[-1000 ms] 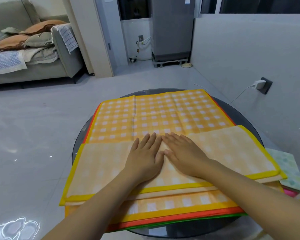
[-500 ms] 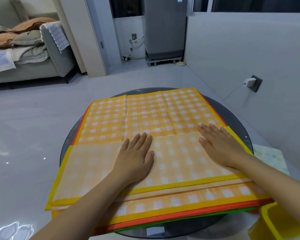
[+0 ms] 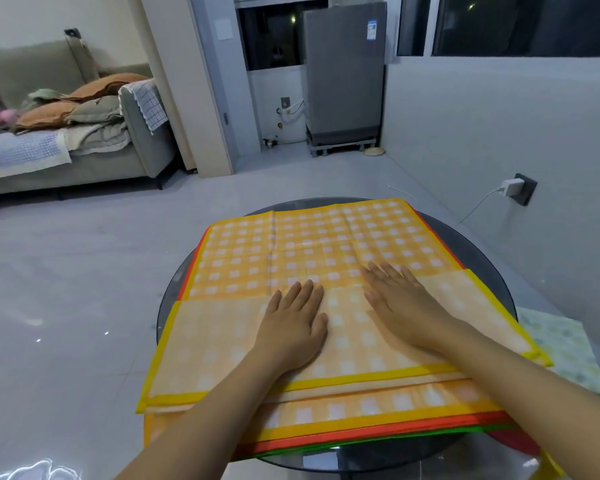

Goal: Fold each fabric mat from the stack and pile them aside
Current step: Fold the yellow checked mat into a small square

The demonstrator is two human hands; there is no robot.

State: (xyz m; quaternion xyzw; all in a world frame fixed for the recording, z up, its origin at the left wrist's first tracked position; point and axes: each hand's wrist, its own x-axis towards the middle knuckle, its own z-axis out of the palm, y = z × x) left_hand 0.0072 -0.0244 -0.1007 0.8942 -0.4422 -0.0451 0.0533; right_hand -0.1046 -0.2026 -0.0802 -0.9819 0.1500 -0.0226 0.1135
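Since half a second ago the right hand (image 3: 400,304) has slid back inward from the flap's right side, so it lies nearer the left hand (image 3: 293,322) again, a strip of cloth showing between them.

One yellow checked mat (image 3: 326,251) tops the stack (image 3: 378,441) on the round glass table (image 3: 482,251). Its near part is folded over as a pale flap (image 3: 208,341) with a yellow border. Under it, at least three more edges show: yellow, orange-red and green. How many mats the stack holds in all cannot be told.

Two hands are in view. Both lie flat, fingers straight and close together, palms pressing the flap; neither grips anything. Their fingertips reach the flap's far edge, the right hand's slightly past it onto the checked face.

To the right of the table, a pale green dotted cloth (image 3: 561,348) lies lower down, partly hidden by the stack. Farther off stand one sofa (image 3: 84,161) heaped with cushions, one grey appliance (image 3: 343,74), and one charger (image 3: 511,187) plugged into the wall.
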